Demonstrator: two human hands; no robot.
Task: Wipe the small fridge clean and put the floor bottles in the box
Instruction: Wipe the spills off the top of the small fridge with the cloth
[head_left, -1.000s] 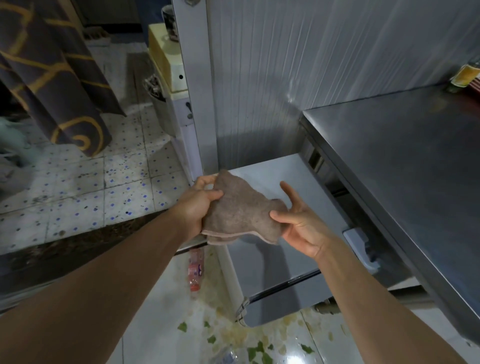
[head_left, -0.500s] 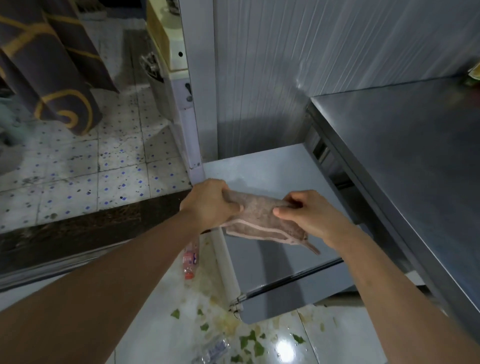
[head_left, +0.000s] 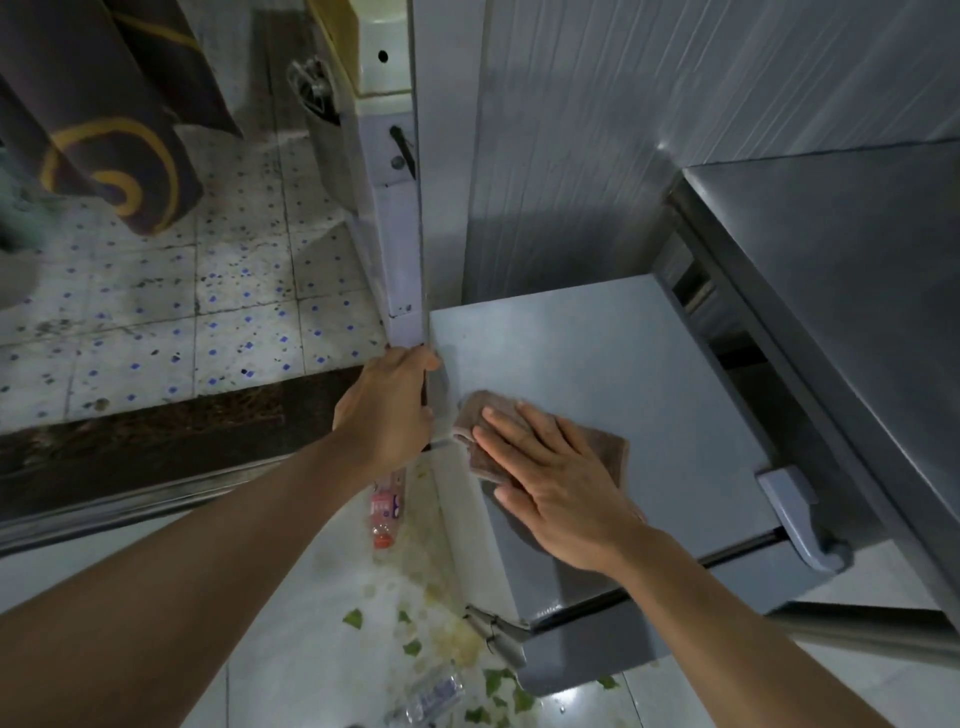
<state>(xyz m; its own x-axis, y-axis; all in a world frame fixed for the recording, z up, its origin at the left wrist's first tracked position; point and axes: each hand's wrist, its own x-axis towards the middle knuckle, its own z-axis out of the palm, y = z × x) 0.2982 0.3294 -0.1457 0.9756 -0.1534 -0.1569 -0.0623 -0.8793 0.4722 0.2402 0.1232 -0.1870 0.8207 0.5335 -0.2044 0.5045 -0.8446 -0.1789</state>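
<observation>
Small fridge (head_left: 597, 374): grey, low, set against the ribbed wall panel (head_left: 623, 130), just beside and below a steel tabletop (head_left: 857, 270); its flat top faces the camera.

Cloth (head_left: 615, 454): brown, lies flat on the fridge top near its left front edge.

Right hand (head_left: 550, 478): palm down on the cloth, fingers straight and spread, pressing it against the fridge top; grip released, nothing clasped.

Left hand (head_left: 389, 410): at the fridge's left top edge, fingers curled over that edge; grip grasping the fridge.

Pink-labelled bottle (head_left: 383, 512): lies on the floor just left of the fridge, partly hidden by the left wrist.

Clear bottle (head_left: 431, 699): lies on the floor near the bottom edge, among green leaf scraps (head_left: 353, 618).

Patterned curtain (head_left: 104, 119): hangs at upper left over spotted tiles (head_left: 208, 312).
</observation>
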